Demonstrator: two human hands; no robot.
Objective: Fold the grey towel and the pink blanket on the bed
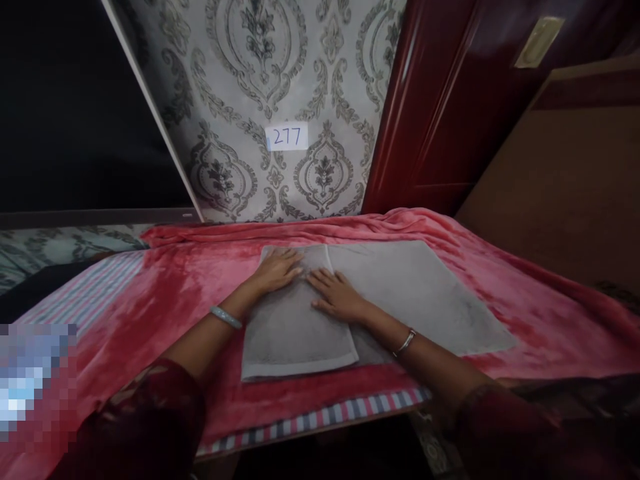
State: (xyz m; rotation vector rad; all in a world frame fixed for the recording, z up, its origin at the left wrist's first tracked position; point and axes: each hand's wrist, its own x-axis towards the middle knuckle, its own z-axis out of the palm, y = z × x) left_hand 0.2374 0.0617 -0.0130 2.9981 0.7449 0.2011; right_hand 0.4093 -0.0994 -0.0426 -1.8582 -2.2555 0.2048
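Both hands — left hand (277, 269), right hand (339, 294) — press flat, fingers spread, on the half-folded grey towel (425, 293) atop the red blanket (165, 293).

Left hand (277, 270), right hand (337, 295) flat on folded grey towel (425, 293), red blanket (165, 293) beneath.

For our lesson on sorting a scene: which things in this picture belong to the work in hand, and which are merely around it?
In hand:
- grey towel, partly folded
- left hand, flat on the folded part
- right hand, flat on the folded part

Merely around:
- red blanket beneath
- striped sheet
- paper label 277 on the wallpaper
- dark red door
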